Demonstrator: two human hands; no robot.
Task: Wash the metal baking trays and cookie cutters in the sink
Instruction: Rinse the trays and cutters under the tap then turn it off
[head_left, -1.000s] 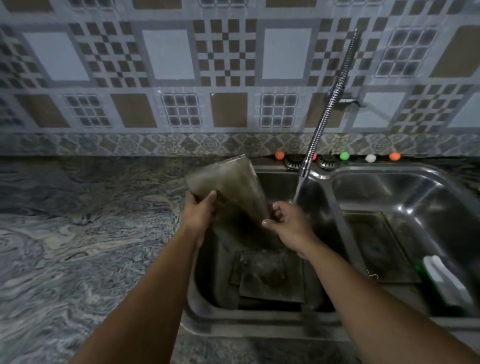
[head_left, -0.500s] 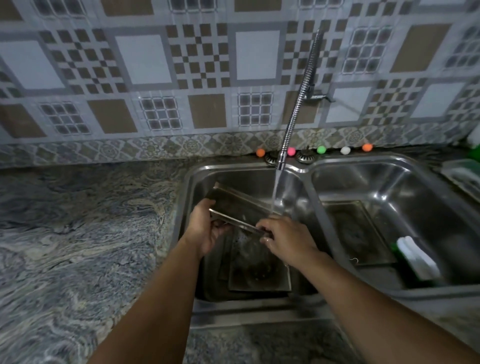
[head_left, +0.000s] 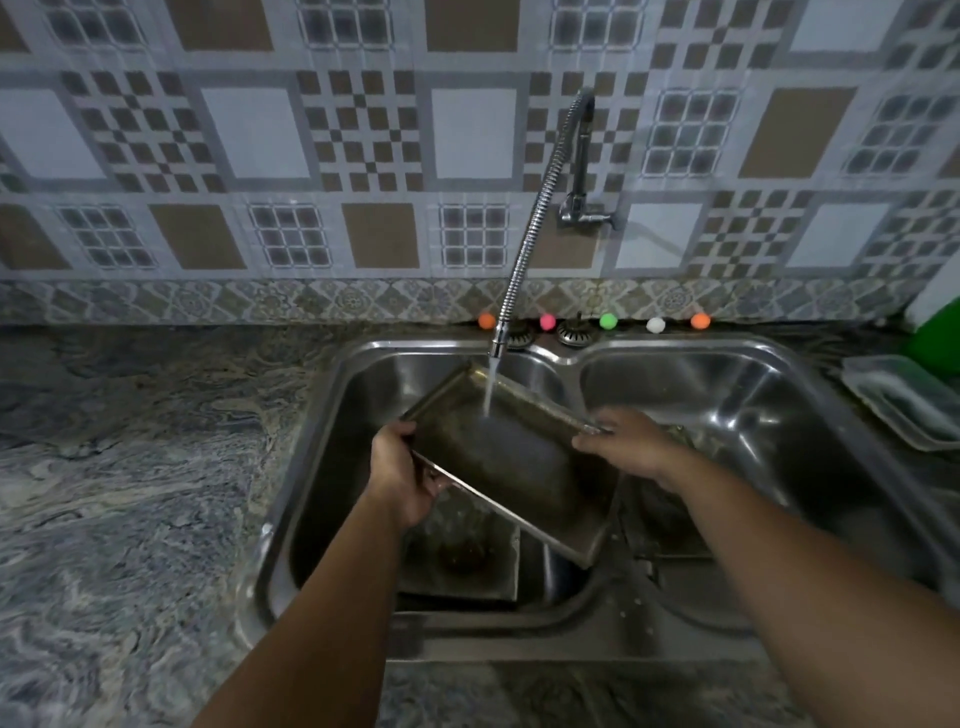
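this is a home kitchen, seen at the washing-up spot. a stainless steel double-bowl sink (head_left: 311, 457) is set into a marbled grey stone counter (head_left: 130, 493), and a flexible coiled tap (head_left: 530, 228) comes out of a patterned tile backsplash (head_left: 311, 156) with water running into the left bowl. a metal baking tray (head_left: 519, 457) under the stream and a clear plastic container (head_left: 904, 400) on the counter at the right add to the domestic look.

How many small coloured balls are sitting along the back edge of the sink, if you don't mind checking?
5, in a row behind the sink: orange ball, pink ball, green ball, white ball and a second orange ball. None seems hidden.
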